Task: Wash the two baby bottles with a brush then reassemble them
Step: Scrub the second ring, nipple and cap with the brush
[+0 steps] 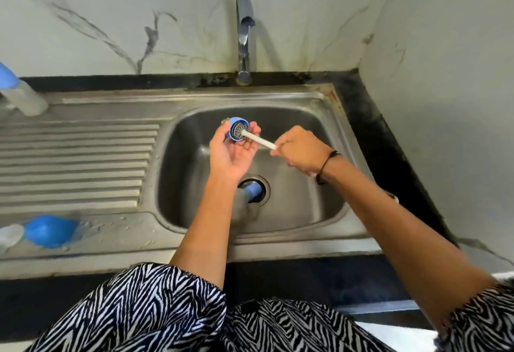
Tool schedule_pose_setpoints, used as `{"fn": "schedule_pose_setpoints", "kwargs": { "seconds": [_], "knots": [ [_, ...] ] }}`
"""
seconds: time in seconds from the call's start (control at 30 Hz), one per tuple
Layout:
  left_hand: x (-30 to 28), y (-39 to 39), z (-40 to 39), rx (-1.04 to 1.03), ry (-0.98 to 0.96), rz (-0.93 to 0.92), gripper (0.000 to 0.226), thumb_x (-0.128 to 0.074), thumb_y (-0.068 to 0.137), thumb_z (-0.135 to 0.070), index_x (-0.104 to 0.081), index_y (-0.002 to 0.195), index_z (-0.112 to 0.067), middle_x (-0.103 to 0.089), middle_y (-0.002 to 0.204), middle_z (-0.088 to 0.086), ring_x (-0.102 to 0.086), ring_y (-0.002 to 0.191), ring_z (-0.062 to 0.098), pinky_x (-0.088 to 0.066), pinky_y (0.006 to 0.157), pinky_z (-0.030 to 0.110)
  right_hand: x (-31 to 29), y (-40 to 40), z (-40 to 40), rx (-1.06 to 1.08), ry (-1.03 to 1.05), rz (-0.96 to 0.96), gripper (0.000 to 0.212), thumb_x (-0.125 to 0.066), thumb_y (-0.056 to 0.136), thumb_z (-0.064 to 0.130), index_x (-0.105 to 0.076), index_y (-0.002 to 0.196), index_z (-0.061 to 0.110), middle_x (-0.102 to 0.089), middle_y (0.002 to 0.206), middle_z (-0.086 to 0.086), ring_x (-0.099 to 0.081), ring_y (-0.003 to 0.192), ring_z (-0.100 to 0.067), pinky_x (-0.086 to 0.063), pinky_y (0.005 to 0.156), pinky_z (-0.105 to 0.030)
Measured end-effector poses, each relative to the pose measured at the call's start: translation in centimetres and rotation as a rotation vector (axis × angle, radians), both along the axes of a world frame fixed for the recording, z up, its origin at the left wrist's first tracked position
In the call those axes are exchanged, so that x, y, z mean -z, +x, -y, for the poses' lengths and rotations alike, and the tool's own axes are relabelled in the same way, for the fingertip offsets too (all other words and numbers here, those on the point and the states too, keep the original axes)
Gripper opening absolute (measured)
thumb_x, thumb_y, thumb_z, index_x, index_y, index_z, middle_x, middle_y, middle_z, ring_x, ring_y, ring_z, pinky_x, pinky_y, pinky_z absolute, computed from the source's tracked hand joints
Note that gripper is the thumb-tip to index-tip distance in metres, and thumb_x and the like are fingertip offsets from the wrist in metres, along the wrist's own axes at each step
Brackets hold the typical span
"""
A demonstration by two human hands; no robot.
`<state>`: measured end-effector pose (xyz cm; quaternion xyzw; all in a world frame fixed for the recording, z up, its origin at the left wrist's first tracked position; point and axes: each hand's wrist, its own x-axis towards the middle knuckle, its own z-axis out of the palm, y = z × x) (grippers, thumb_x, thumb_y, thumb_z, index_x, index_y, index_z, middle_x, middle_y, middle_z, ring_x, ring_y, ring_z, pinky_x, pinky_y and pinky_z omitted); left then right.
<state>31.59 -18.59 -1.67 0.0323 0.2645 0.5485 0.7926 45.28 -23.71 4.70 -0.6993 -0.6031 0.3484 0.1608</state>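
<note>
Your left hand is palm up over the basin, fingers curled round a blue ring, its open side facing you. Your right hand is closed on the white handle of the brush, thumb and fingers pinching near its end. The bristle head sits inside the ring. The hands are apart, joined only by the brush. A dark band circles your right wrist.

Below your left forearm a bottle lies in the sink, its blue end over the drain; the forearm hides part of it, so you cannot tell if it is whole.

On the drainboard, left and near, a blue cap lies on its side among water drops, a pale clear piece touching its left end; too blurred to name. Far left, at the frame edge, a second bottle leans, with blue top and clear body.

The tap stands behind the basin, centred, spout toward you; no stream shows. Marbled wall behind and to the right. Dark counter edge round the sink. Zebra-print cloth fills the near edge.
</note>
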Motion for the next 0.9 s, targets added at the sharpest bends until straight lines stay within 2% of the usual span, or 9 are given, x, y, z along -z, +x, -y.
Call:
{"fn": "schedule_pose_setpoints", "kwargs": {
  "seconds": [0.17,0.27,0.4,0.5,0.6,0.67,0.73,0.83,0.9],
  "knots": [
    [-0.7,-2.0,-1.5,0.017,0.210,-0.074,0.028,-0.050,0.079,-0.016,-0.056,0.106,-0.013,-0.065,0.114,0.013,-0.062,0.110,0.030,-0.045,0.096,0.046,-0.6,0.1,-0.5,-0.052,-0.306,-0.464,0.030,-0.037,0.094,0.011,-0.064,0.103,0.005,-0.033,0.048,0.002,-0.023,0.030,-0.006,-0.018,0.035,-0.012],
    [-0.6,-2.9,-2.0,-0.199,0.125,0.067,0.026,-0.032,0.089,-0.006,-0.057,0.096,-0.010,-0.069,0.081,0.006,-0.069,0.078,0.020,-0.053,0.082,0.033,0.6,-2.6,-0.5,-0.066,-0.382,-0.496,0.027,-0.035,0.096,0.010,-0.062,0.094,0.005,-0.031,0.045,0.002,-0.022,0.028,-0.005,-0.018,0.033,-0.009],
    [-0.1,-4.5,-2.2,-0.250,-0.058,0.039,0.020,-0.039,0.088,-0.010,-0.051,0.073,-0.013,-0.049,0.052,-0.004,-0.049,0.042,0.009,-0.046,0.049,0.018,2.0,-6.1,-0.8,-0.080,-0.162,-0.115,0.021,-0.046,0.087,0.004,-0.067,0.089,0.005,-0.046,0.055,-0.007,-0.049,0.040,-0.016,-0.031,0.036,-0.016],
    [0.6,-5.0,-2.2,-0.243,-0.097,-0.104,0.030,-0.043,0.097,-0.024,-0.046,0.069,-0.014,-0.049,0.052,-0.004,-0.048,0.040,0.010,-0.045,0.048,0.019,3.4,-7.0,-0.5,-0.183,0.000,0.295,0.026,-0.043,0.089,0.014,-0.065,0.101,0.009,-0.063,0.097,-0.014,-0.059,0.098,-0.032,-0.041,0.069,-0.029],
    [-0.4,-4.5,-2.4,-0.220,-0.110,-0.282,0.046,-0.033,0.102,-0.042,-0.050,0.076,-0.008,-0.055,0.058,0.005,-0.053,0.049,0.016,-0.046,0.056,0.027,3.8,-7.1,0.3,-0.130,0.105,0.457,0.025,-0.040,0.092,0.022,-0.058,0.109,0.016,-0.062,0.109,-0.012,-0.057,0.101,-0.035,-0.037,0.070,-0.033],
    [-1.4,-4.3,-2.5,-0.188,-0.122,-0.335,0.049,-0.028,0.102,-0.046,-0.052,0.107,-0.003,-0.061,0.087,0.016,-0.059,0.065,0.024,-0.047,0.068,0.035,3.9,-6.9,0.2,-0.136,0.201,0.564,0.025,-0.036,0.096,0.024,-0.054,0.111,0.014,-0.062,0.107,-0.014,-0.058,0.098,-0.037,-0.037,0.067,-0.035],
    [-2.3,-4.9,-2.5,-0.116,-0.058,-0.298,0.063,-0.023,0.098,-0.056,-0.042,0.130,-0.006,-0.059,0.113,0.020,-0.062,0.079,0.029,-0.048,0.078,0.038,3.4,-6.6,0.2,-0.111,0.251,0.473,0.025,-0.034,0.097,0.026,-0.055,0.105,0.013,-0.063,0.101,-0.014,-0.057,0.093,-0.037,-0.038,0.066,-0.035],
    [-2.4,-6.4,-2.1,-0.072,0.059,-0.188,0.078,-0.013,0.091,-0.070,-0.054,0.114,-0.007,-0.065,0.103,0.016,-0.063,0.092,0.030,-0.044,0.092,0.042,2.1,-5.9,0.6,-0.080,0.179,0.035,0.023,-0.041,0.093,0.014,-0.060,0.081,0.012,-0.062,0.063,0.001,-0.059,0.063,-0.014,-0.044,0.056,-0.027],
    [-2.0,-6.8,-1.5,-0.115,0.104,-0.050,0.080,-0.017,0.089,-0.072,-0.060,0.106,-0.007,-0.068,0.101,0.014,-0.065,0.098,0.029,-0.046,0.094,0.043,1.3,-6.1,1.6,-0.068,0.031,-0.201,0.024,-0.041,0.089,0.004,-0.058,0.073,0.009,-0.044,0.037,0.008,-0.040,0.032,-0.005,-0.028,0.033,-0.014]
  ]
}}
